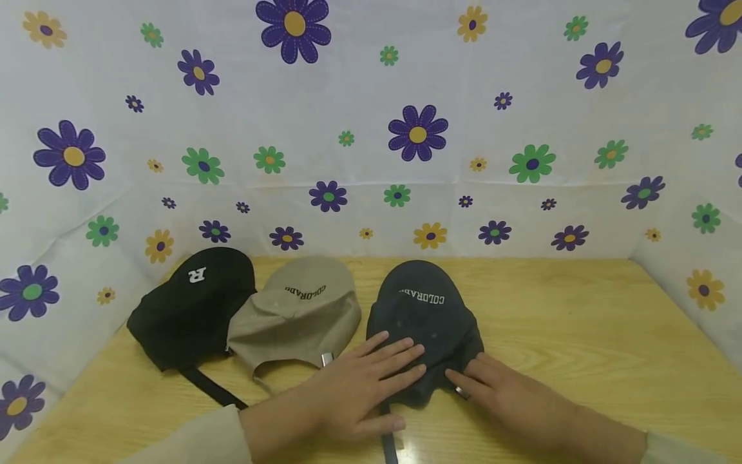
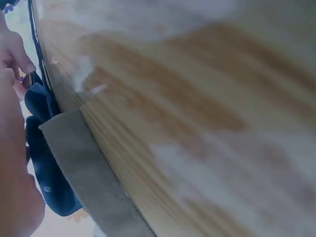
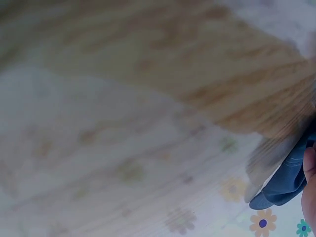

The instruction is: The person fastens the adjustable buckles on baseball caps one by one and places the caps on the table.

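Observation:
A navy baseball cap (image 1: 423, 316) lettered COLORADO lies on the table, its brim toward the back wall. My left hand (image 1: 362, 386) rests over its near left part with fingers stretched out. At the near right edge, beside a metal buckle (image 1: 462, 392), my right hand (image 1: 510, 393) pinches the cap's fabric; its thumb is hidden in the head view. The cap's dark strap (image 1: 389, 444) hangs toward the front, below the left hand. In the right wrist view, the navy cap (image 3: 286, 180) shows beside the fingers at the right edge.
To the left lie a beige COLORADO cap (image 1: 301, 316) and a black cap (image 1: 191, 309) with a white R, touching side by side. The black cap's strap (image 1: 211, 386) trails forward. A flower-patterned white cloth (image 1: 348, 84) surrounds the wooden table (image 1: 580, 335).

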A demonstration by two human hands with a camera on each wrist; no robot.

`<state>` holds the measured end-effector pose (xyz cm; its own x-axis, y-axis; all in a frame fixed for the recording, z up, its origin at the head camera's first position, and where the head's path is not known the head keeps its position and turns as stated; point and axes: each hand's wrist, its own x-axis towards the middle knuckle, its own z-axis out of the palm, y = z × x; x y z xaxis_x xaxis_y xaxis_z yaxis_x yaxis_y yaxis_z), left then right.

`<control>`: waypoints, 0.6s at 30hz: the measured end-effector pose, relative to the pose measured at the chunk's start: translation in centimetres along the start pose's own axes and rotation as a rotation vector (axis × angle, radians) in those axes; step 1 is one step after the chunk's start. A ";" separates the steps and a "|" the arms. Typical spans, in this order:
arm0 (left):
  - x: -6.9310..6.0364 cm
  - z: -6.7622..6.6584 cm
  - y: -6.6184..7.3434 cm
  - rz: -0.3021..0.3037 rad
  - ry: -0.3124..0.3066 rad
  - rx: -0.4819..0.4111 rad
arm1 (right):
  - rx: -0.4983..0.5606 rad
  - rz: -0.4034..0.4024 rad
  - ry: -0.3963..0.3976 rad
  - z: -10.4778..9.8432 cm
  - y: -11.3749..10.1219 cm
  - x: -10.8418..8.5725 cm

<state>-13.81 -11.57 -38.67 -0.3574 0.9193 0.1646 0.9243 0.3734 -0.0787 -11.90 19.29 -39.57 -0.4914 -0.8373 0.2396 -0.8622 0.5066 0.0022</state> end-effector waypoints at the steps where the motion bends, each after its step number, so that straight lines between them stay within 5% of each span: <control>1: 0.0 -0.1 0.0 0.015 0.025 0.007 | -0.008 0.000 0.014 0.0 0.0 0.0; 5: 0.2 -0.2 0.4 0.099 0.122 0.032 | -0.039 -0.012 0.069 0.2 0.1 0.2; 18: 1.0 -0.1 0.9 0.251 0.293 0.029 | -0.072 0.013 0.241 0.5 0.6 0.4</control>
<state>-13.27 -10.33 -38.53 -0.0631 0.9099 0.4101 0.9726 0.1482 -0.1791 -12.63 19.18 -39.92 -0.4511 -0.7621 0.4644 -0.8410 0.5371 0.0646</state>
